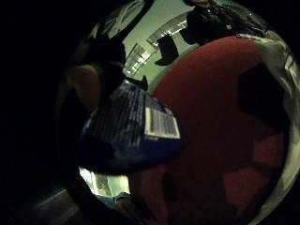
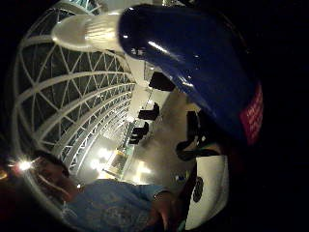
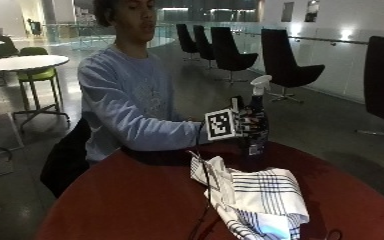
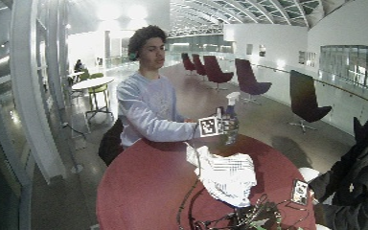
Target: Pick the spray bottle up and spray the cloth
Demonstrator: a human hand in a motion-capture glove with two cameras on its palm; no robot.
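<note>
A dark blue spray bottle [image 3: 254,131] with a white trigger head [image 3: 260,84] stands upright at the far side of the round red table [image 3: 132,200]. My gloved right hand [image 3: 245,124] is wrapped round the bottle's body. The bottle's blue body [image 2: 203,63] and white nozzle [image 2: 79,31] fill the thumb side view; its labelled base [image 1: 136,126] shows over the red tabletop [image 1: 211,131] in the little finger side view. A white cloth with dark plaid lines [image 3: 255,200] lies crumpled on the table in front of the bottle, apart from it.
Cables [image 4: 235,218] and a small upright card [image 4: 299,191] lie at the table's near edge. A second person in black [image 4: 356,191] sits at the right side. Black chairs [image 3: 285,62] stand on the floor behind. The table's left half [image 4: 139,191] is bare red surface.
</note>
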